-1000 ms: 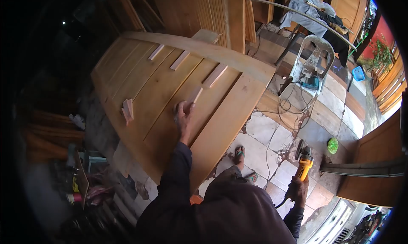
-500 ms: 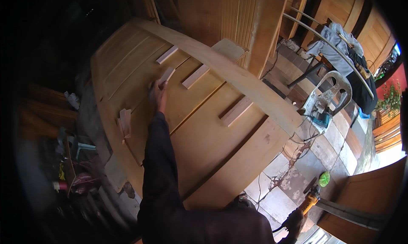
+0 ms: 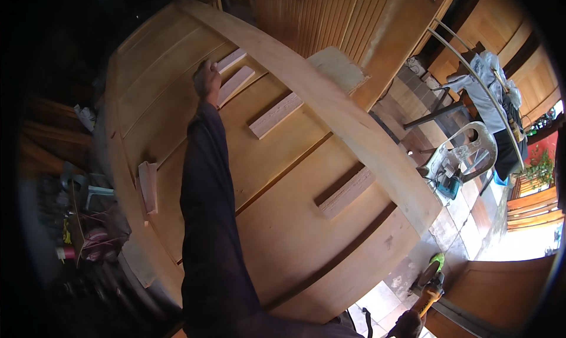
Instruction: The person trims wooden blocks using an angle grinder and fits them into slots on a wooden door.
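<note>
Left hand (image 3: 206, 80): at the end of the upper wood strip (image 3: 232, 60); whether its fingers pinch, I cannot tell
Right hand (image 3: 408, 324): fingers wrapped around the yellow angle grinder (image 3: 430, 299)
Upper wood strip: on the panelled door (image 3: 289, 232), beside a second strip (image 3: 237, 83)

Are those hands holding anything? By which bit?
The right hand grips the yellow grinder by its rear end. Whether the left hand holds a wooden strip can't be told.

It's four pale strips (image 3: 276, 115) across the wooden door (image 3: 283, 202), a clump (image 3: 148, 188) too tight to count by its left edge, one chair (image 3: 439, 165) and one grinder (image 3: 429, 297) off to its right!
</note>
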Demonstrator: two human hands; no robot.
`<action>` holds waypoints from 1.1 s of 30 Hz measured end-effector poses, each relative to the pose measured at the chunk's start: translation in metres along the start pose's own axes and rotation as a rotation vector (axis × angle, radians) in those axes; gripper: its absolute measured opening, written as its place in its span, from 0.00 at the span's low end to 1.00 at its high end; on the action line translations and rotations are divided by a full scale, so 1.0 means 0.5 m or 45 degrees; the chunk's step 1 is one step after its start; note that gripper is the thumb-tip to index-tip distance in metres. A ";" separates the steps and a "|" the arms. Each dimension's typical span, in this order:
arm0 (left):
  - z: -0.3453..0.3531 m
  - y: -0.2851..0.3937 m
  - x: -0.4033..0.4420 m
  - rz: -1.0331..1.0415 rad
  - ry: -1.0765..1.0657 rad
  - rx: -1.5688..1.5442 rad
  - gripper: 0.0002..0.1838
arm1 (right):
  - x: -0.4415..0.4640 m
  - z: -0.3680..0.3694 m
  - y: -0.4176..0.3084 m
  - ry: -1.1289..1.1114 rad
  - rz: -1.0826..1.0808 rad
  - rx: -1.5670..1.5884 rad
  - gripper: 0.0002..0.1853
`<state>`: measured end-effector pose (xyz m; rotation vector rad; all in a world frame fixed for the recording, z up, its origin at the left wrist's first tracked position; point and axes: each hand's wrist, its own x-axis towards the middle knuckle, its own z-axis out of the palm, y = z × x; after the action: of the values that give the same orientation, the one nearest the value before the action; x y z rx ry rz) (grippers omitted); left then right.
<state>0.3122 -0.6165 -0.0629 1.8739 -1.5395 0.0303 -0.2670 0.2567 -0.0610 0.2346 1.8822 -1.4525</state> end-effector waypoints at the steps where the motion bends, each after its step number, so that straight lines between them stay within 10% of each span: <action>1: 0.002 -0.010 0.013 -0.070 -0.107 0.025 0.31 | 0.002 0.001 -0.003 0.005 0.001 -0.003 0.10; 4: -0.019 -0.006 0.018 0.105 -0.419 0.120 0.30 | 0.011 0.010 -0.007 0.009 0.000 0.001 0.10; 17: -0.101 -0.264 -0.012 0.125 -0.227 -0.060 0.27 | 0.043 0.052 -0.019 0.013 -0.023 -0.009 0.11; 20: -0.164 -0.216 -0.058 -0.075 0.121 -0.129 0.34 | 0.072 0.066 -0.035 0.001 -0.071 0.006 0.11; 26: -0.283 -0.224 -0.149 -0.761 0.891 -1.536 0.23 | 0.181 0.181 -0.155 -0.090 -0.244 0.047 0.11; 29: -0.225 -0.269 -0.232 -0.321 0.687 -1.259 0.15 | 0.192 0.193 -0.166 -0.107 -0.268 0.078 0.11; 33: -0.204 -0.064 -0.330 -0.151 0.077 -0.852 0.32 | 0.194 0.205 -0.164 -0.127 -0.275 0.083 0.11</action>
<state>0.3325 -0.4214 -0.0733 1.4012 -1.1928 -0.4266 -0.3366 0.1092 -0.0701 -0.0117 1.8255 -1.6400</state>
